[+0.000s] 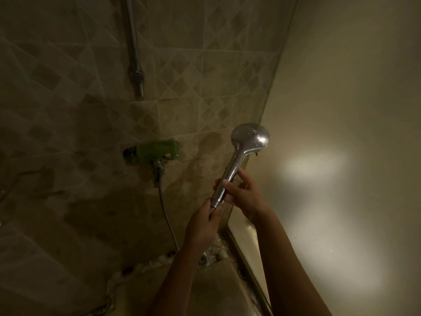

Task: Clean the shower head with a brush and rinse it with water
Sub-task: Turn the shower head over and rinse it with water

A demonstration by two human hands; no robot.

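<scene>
The right hand [245,192] was closed around the middle of the handle of a chrome hand-held shower head [250,136], thumb across the front and fingers wrapped behind. The left hand [202,224] was clamped on the lower end of that handle, at the fitting where a thin dark ring showed, with the fingers curled tight around it. Both bare forearms rose from the bottom edge of the view, the two hands close together along the one handle. The shower head was held up in the air, tilted so that its round head pointed up and to the right, its shiny back speckled with water drops and turned toward the camera; its spray face could not be seen. Behind it stood a dim beige tiled wall [79,87] with a diamond pattern, damp in patches. To the left of the hands, a wall-mounted tap wrapped in green material [157,149] projected from the tiles, and a slim grey hose [166,213] hung down from it. Higher up, a vertical metal pipe [134,46] ran down the wall. To the right, a frosted glass panel [341,110] carried a bright patch of reflected light.
</scene>
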